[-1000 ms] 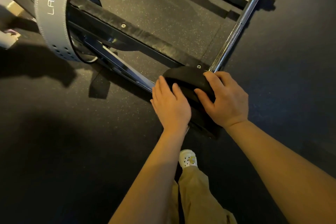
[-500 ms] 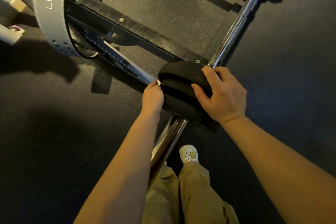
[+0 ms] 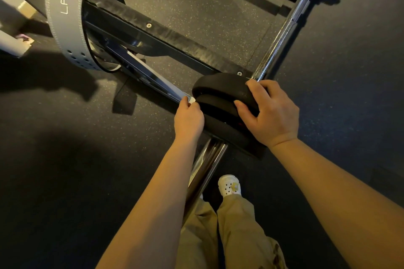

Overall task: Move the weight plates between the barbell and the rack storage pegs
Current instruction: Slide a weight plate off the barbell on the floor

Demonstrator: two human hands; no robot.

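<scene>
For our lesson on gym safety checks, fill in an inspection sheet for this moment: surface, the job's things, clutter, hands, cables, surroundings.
Surface: dark speckled rubber gym floor, in deep shadow at the left.
Job's things: two black round rubber weight plates sit side by side on the chrome steel barbell; bare sleeve shows on the near side of them.
Clutter: grey leather lifting belt looped over the black steel rack beam.
Hands: left hand curled at the plates' left edge, fingers hidden; right hand grips the plates' upper right rim.
Cables: nothing seen.
Surroundings: the person's tan trousers and white perforated clog below the bar.
</scene>
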